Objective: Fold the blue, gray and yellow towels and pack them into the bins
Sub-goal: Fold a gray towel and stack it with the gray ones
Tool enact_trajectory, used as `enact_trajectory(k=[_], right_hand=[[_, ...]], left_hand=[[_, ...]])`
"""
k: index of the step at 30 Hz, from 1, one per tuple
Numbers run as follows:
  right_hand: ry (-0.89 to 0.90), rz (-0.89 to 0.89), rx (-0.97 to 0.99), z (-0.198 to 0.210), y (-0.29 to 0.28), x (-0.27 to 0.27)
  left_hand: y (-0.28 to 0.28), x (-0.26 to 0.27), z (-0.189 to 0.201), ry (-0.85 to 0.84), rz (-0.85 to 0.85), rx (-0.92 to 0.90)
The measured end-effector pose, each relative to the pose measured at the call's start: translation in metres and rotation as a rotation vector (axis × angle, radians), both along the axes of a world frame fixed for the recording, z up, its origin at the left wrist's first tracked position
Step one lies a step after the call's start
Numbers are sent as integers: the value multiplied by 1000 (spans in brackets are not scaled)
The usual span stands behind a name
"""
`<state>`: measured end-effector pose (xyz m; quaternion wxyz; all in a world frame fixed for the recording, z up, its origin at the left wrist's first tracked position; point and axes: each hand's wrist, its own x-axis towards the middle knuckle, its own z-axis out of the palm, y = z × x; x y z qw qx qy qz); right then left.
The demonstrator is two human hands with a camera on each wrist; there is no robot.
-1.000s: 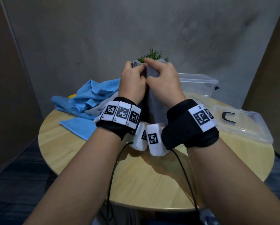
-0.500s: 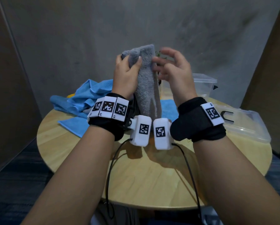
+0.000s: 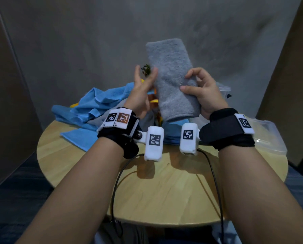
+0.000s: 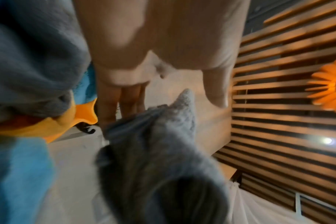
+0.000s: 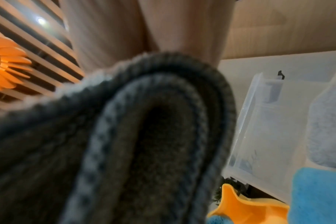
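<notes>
Gray folded terry towel (image 3: 173,81) upright, gripped by right hand (image 3: 202,92); left hand (image 3: 142,88) flat against it, fingers released. Unfolded: blue cloths (image 3: 101,103), yellow cloth (image 3: 154,101) behind. Clear plastic bin (image 5: 274,121) beside right fingers, awaiting it.

The gray towel (image 3: 171,80) is folded into a thick, narrow pad, held upright above the counter, its rounded folded end up and its layered edges down. The right hand (image 3: 202,92) grips its right edge; the left hand (image 3: 143,88) lies flat-fingered against its left side. Crumpled blue towels (image 3: 98,103) lie heaped at the counter's far left, with a flat blue one (image 3: 80,140) nearer. A yellow towel (image 3: 154,100) peeks out among them. A clear bin (image 3: 223,88) stands behind the right hand.
</notes>
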<state>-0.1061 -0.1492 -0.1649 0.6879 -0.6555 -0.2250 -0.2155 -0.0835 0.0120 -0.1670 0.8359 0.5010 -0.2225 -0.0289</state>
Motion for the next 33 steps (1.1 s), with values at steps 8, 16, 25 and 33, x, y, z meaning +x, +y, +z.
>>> enact_trajectory(k=[8, 16, 25, 33], right_hand=[[74, -99, 72, 4, -41, 0], [495, -256, 30, -39, -91, 8], [668, -455, -310, -50, -101, 25], [606, -750, -805, -41, -92, 17]], left_hand=[[-51, 2, -7, -191, -54, 183], [-96, 6, -42, 20, -228, 403], [-97, 12, -57, -61, -126, 692], [-99, 3, -44, -431, -21, 1154]])
